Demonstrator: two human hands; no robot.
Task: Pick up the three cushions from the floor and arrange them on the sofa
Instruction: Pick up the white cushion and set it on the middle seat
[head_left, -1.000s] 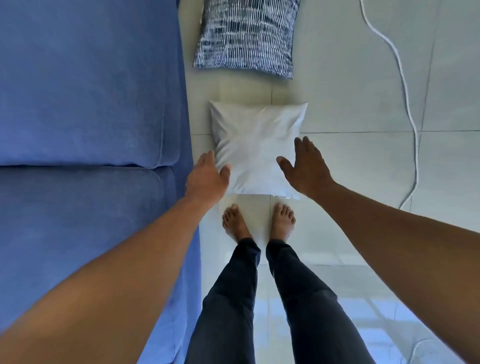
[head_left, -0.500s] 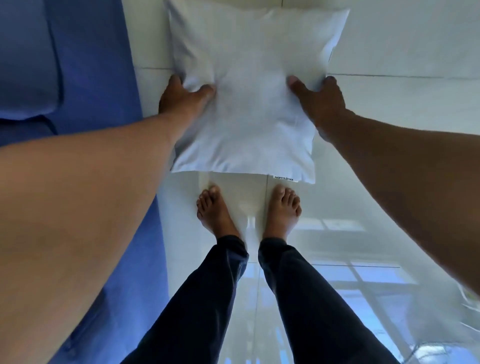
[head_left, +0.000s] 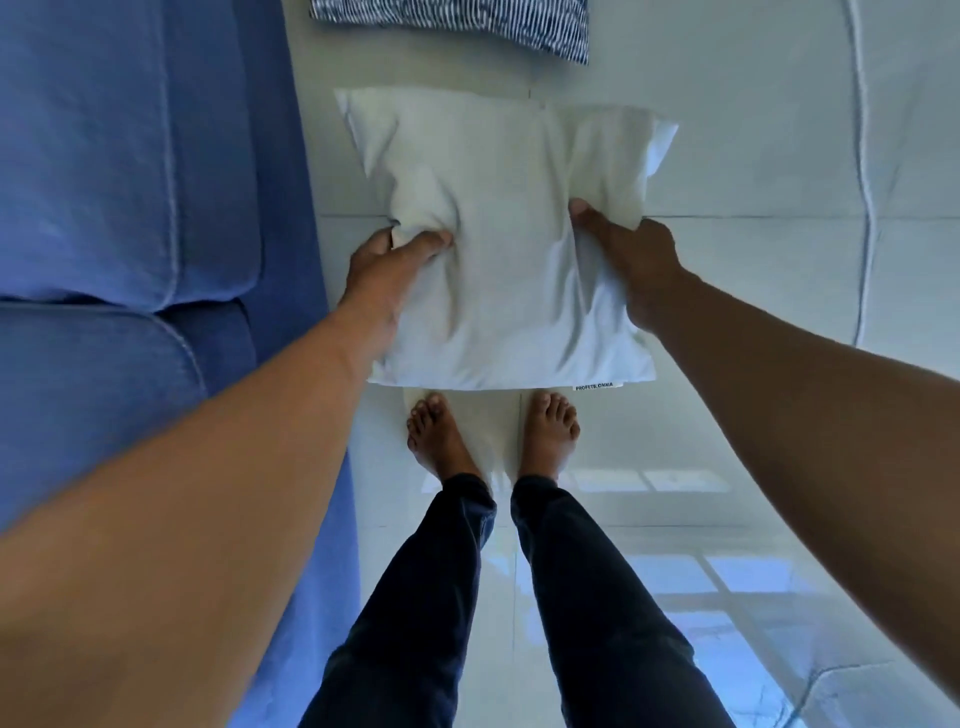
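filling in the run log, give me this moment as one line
step: first cushion pickup | left hand: gripping white cushion | right hand: gripping same | patterned cushion: on floor | sofa: no cushion placed in view

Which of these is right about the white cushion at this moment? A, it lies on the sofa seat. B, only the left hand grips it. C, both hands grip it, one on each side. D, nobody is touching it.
C: the left hand and the right hand each pinch a side of the white cushion, with the fabric bunched where they grip, in front of the blue sofa rather than on it.
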